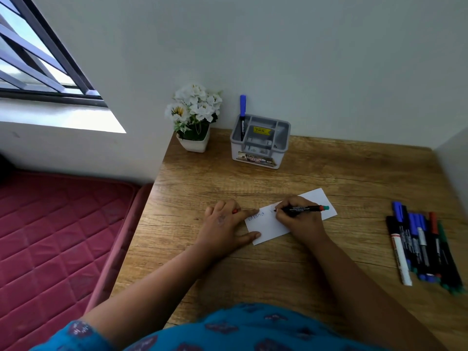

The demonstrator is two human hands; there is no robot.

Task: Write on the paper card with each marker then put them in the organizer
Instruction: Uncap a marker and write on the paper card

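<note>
so the right hand (pixel 298 219) has its grip wrapped around a black marker (pixel 301 209), which lies nearly flat with its long axis running left to right: tip pointing left and touching the paper card (pixel 268 228), red and green end pointing right. The card is a white strip on the wooden table (pixel 329 173), sitting slanted so its long side runs from near-left up to far-right, and there's already some writing on its left part. The left hand (pixel 225 224) rests flat on the table with index finger and thumb pressing the card's left end; a bit of something red peeks out between its fingers, can't tell what it is or if it's actually held. The grey organizer (pixel 260 141) sits at the back of the table by the wall, with one blue-capped marker (pixel 242 115) standing upright in its left compartment, cap up. Just left of it is a white pot of flowers (pixel 193 117). Off to the right lies a row of spare markers (pixel 425 247) side by side, long axes running away from the person
</note>
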